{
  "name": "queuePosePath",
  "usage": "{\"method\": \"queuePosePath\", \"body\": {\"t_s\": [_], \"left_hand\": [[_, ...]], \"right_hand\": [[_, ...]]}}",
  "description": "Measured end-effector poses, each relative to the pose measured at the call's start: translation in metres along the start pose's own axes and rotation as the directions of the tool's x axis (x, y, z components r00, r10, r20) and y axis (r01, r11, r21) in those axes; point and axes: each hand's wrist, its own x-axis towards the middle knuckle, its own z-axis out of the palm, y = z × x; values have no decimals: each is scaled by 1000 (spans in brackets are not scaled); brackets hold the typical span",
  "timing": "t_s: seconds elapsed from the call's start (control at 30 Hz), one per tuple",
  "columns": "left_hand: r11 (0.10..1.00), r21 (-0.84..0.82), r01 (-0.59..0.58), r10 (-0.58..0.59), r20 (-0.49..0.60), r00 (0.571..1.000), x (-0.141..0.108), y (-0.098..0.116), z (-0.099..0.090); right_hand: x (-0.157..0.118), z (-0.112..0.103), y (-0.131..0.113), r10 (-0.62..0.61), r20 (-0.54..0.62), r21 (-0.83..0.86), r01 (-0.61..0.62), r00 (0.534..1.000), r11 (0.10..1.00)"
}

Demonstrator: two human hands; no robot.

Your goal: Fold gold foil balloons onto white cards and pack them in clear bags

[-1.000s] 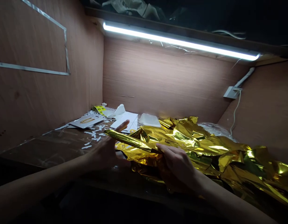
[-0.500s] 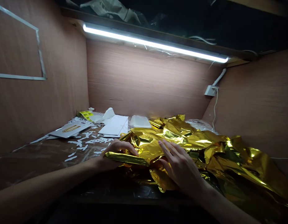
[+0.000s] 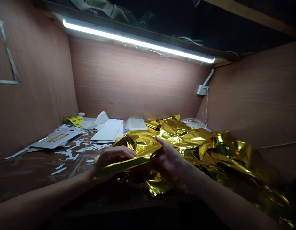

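Dipping leftward since earlier, folded gold foil (image 3: pixel 128 164) is crossing the frame's lower centre; the left hand (image 3: pixel 109 156) is holding it, seemingly steadying the fold, the right hand (image 3: pixel 170 158) touching it, grip unclear.

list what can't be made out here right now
Thumb of the left hand: head view, hidden by the gold foil.
Fingertips of the right hand: head view, lost in foil and shadow.
Print on the yellow labels: head view, too small.
Tape outline: head view, cut off by left edge.
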Motion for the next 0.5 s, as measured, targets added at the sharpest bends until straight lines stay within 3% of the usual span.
{"method": "queuePosePath", "body": {"t_s": [0.1,0.23,0.37,0.43,0.5], "left_hand": [[992,-45,-121,126,140,982,-4,-8,3],[985,-19,-169,168,271,948,-5,-11,6],[980,83,-180,148,298,943,-6,-16,1],[973,147,-179,123,325,938,-8,-22,-3],[967,185,-175,102,347,932,-9,-28,-6]], "right_hand": [[31,-7,-5,-17,-78,-86,10,997,996],[48,-18,-22,-197,-210,-307,127,958,943],[43,-33,-37,-397,-155,-347,326,905,879],[43,-46,-37,-356,-165,-377,275,920,885],[48,-61,-36,-232,-235,-427,114,944,897]]}}
